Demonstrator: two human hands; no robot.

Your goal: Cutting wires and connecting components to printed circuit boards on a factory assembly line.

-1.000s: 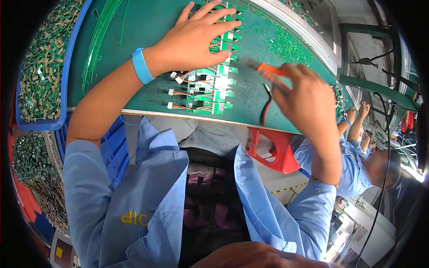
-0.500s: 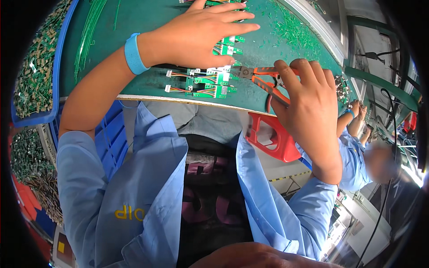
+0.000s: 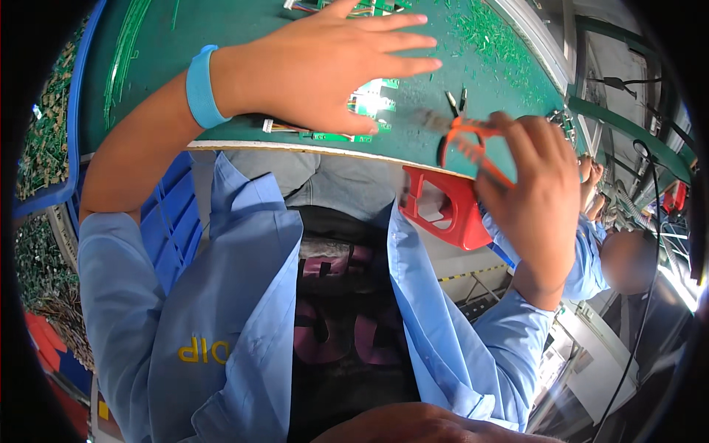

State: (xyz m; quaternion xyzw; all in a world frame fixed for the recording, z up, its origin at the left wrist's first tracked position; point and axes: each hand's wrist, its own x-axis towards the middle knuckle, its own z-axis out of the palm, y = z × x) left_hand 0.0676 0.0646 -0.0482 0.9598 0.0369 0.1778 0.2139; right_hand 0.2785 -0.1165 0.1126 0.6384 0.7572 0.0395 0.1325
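My left hand (image 3: 314, 70) lies palm down with fingers spread over a row of small green circuit boards (image 3: 336, 136) that carry bundles of coloured wires with white connectors. Much of the row is hidden under it. My right hand (image 3: 535, 192) is wrapped round the orange handles of a pair of cutting pliers (image 3: 484, 160). Their jaws are smeared by motion and stand apart from the boards, to the right. Just beyond them, a second tool with orange-red handles and two dark tips (image 3: 458, 103) lies on the green mat (image 3: 236, 136).
Green clippings (image 3: 480, 33) litter the mat's far right, and long green strips (image 3: 125, 52) lie at far left. A blue-rimmed bin (image 3: 74, 111) full of small parts stands left. A red stool (image 3: 458, 214) is below the table edge. Another person's sleeve (image 3: 583, 258) shows at right.
My right hand has drawn the pliers away from the boards to the right, uncovering the second tool. My left hand has shifted slightly down, covering more of the near boards.
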